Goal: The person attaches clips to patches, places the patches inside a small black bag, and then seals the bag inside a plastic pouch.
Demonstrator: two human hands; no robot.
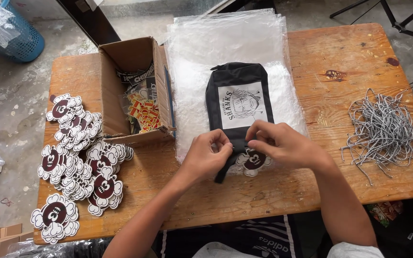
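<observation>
A black pouch (pixel 237 95) with a white printed panel lies on a stack of clear plastic bags (pixel 225 43) in the middle of the wooden table (pixel 340 57). My left hand (pixel 209 155) and my right hand (pixel 278 141) meet at the pouch's near end, fingers pinched together on its black strap. A white-and-maroon cloud-shaped tag (pixel 253 161) lies just under my right hand, partly hidden by it.
Piles of the same cloud-shaped tags (pixel 80 157) cover the table's left side. An open cardboard box (pixel 135 91) with small packets stands beside them. A heap of black-and-white cords (pixel 383 129) lies at the right. A blue basket (pixel 17 40) stands on the floor.
</observation>
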